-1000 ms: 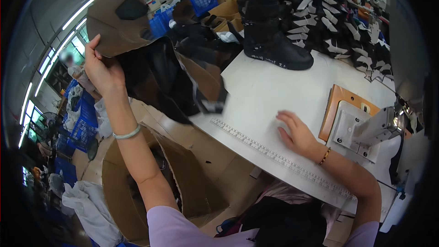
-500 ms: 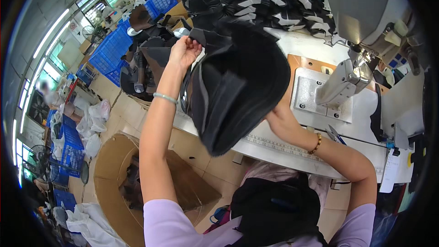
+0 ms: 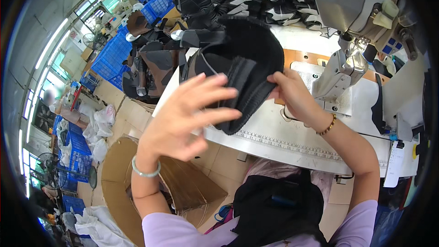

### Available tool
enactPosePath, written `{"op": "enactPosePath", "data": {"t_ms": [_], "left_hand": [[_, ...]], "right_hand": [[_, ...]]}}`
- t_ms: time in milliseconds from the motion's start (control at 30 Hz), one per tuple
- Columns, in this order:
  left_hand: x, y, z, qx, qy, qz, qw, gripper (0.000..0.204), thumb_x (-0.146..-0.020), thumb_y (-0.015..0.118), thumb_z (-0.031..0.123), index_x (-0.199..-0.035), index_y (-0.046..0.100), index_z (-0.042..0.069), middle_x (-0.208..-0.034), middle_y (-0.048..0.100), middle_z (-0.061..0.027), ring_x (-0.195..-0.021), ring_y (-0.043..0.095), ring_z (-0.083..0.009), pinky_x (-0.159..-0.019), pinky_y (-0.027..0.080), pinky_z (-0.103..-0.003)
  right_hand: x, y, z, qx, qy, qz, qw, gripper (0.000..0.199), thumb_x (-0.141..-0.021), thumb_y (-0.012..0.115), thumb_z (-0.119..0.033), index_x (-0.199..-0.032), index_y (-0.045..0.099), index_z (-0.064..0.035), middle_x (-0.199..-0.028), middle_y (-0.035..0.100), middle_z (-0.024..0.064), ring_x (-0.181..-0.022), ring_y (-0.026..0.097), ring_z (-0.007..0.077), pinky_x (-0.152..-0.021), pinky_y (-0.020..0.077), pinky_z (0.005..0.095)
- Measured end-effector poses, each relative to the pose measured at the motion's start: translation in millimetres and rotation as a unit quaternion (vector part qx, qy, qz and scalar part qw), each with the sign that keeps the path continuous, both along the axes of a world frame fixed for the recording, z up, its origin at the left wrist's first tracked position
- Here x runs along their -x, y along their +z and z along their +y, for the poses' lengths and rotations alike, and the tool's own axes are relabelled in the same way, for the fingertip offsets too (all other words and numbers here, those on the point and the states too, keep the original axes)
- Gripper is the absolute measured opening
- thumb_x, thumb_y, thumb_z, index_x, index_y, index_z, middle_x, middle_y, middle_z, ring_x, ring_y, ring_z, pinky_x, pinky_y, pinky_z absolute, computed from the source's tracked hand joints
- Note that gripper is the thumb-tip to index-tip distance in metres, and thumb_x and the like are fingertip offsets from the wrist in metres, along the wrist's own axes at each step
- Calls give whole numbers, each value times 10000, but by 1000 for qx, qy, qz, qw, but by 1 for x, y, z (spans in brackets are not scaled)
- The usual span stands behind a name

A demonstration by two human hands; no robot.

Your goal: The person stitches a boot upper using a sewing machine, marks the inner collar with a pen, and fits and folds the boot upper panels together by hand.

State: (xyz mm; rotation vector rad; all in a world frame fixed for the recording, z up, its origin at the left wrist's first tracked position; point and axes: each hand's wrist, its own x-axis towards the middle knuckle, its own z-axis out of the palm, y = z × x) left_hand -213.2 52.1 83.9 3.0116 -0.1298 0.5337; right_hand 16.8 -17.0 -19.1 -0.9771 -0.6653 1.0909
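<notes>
Two hands over one white table point(image 3: 292, 131): the right hand point(image 3: 292, 92) pinches the edge of one black upper point(image 3: 256, 59), lifted above it. And the left hand point(image 3: 187, 116), fingers spread, blurs across the front; touching or not, I can't tell! One boot point(image 3: 194, 7) behind. One carton point(image 3: 115, 169) below, contents mostly hidden; at least four blue crates point(image 3: 78, 156), contents unclear.

1 open cardboard box point(image 3: 114, 164) stands on the tiled floor point(image 3: 132, 115); white bags point(image 3: 104, 115) lie beside blue crates point(image 3: 80, 159).
</notes>
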Motion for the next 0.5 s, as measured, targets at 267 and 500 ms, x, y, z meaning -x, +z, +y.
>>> {"op": "enactPosePath", "data": {"t_ms": [267, 500], "left_hand": [[-21, 37, 19, -185, 58, -75, 978, 507, -568, 779, 247, -960, 525, 49, -1019, 509, -87, -1092, 478, -245, -1055, 262, -486], [-23, 58, 50, -47, 13, -175, 983, 534, -562, 822, 313, -821, 448, 33, -871, 453, -65, -864, 457, -235, -1051, 250, -485]], "right_hand": [[-32, 98, 40, -109, 18, -172, 979, 281, -806, 441, -162, -736, 560, 82, -637, 607, 189, -479, 603, 204, -465, 505, 251], [-3, 132, 48, -223, -277, -437, 826, 379, -860, 531, -262, -1084, 499, 42, -771, 574, 122, -562, 585, 203, -501, 478, 290]]}}
